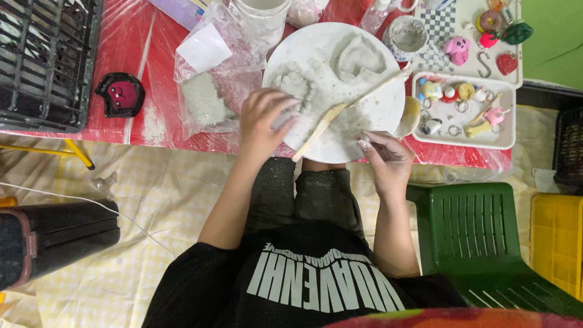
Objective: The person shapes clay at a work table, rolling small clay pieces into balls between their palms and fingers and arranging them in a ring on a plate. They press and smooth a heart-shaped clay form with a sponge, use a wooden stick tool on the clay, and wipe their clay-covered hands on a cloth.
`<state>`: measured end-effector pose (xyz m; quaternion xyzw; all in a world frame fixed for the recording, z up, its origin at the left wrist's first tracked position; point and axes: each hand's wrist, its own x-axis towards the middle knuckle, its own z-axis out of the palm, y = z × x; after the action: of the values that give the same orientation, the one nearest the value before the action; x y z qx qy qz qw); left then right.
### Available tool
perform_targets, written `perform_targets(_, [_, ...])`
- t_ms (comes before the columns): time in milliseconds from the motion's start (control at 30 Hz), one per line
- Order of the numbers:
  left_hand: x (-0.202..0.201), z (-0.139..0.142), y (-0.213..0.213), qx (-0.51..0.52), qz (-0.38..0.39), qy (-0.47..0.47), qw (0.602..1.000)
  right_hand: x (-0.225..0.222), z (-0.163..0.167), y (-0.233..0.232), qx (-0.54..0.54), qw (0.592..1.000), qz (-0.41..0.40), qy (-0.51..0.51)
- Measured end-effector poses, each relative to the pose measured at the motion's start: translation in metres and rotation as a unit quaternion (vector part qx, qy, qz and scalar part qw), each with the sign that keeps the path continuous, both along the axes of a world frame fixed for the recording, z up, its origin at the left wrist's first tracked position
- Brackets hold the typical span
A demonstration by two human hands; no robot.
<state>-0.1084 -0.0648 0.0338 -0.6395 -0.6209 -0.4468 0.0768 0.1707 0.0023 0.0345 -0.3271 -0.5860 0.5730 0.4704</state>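
Far left at 10 o'clock there's a black wire rack on the red table, w/ a small dark red-faced mould just beside it at its 3 o'clock. Below, at 8 o'clock, a black case lies on the pale checked cloth.

Moving right: a clear plastic bag w/ grey clay inside and a white paper slip on top sits just left of the round white board. My left hand rests on the board's 8 o'clock edge, fingers curled down over a lump of clay; can't tell how firmly it grips. Grey clay shapes, incl. a heart-like slab, lie at the board's 12 o'clock.

A long wooden modelling stick lies across the board, slanting from 7 o'clock up to 2 o'clock, not held. My right hand is at the board's 5 o'clock rim, fingertips pinched together on a small bit of clay.

Further right, at 1 o'clock, a clay-smeared cup stands, then a white tray of small painted figures and key rings. At 4 o'clock a green plastic chair, and a yellow crate at the far right edge.
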Motion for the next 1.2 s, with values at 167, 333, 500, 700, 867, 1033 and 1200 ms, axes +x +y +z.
perform_targets(167, [0.009,-0.006,0.009,-0.059,-0.014,0.038,0.997,-0.008,0.0,-0.001,0.012,1.0,-0.008,0.019])
perform_targets(333, [0.02,-0.017,0.005,-0.044,0.004,-0.011,0.999,-0.005,-0.003,0.001,0.007,0.998,-0.053,-0.043])
perform_targets(500, [0.044,-0.018,-0.001,-0.029,0.024,-0.006,0.999,0.001,-0.008,0.01,-0.004,0.998,-0.056,-0.042])
perform_targets(700, [0.034,-0.004,-0.008,0.025,0.048,-0.125,0.991,-0.008,0.013,0.024,0.012,0.998,-0.02,-0.054])
perform_targets(867, [-0.003,0.003,0.011,-0.076,0.004,-0.175,0.982,-0.035,0.042,0.042,0.034,0.995,0.026,-0.086])
perform_targets(1033, [-0.009,0.004,0.016,-0.056,-0.03,-0.158,0.985,-0.075,0.06,0.063,0.188,0.955,0.132,-0.186])
perform_targets(1200, [0.001,0.004,0.012,-0.043,-0.005,-0.192,0.98,-0.111,0.062,0.07,0.279,0.907,0.158,-0.274])
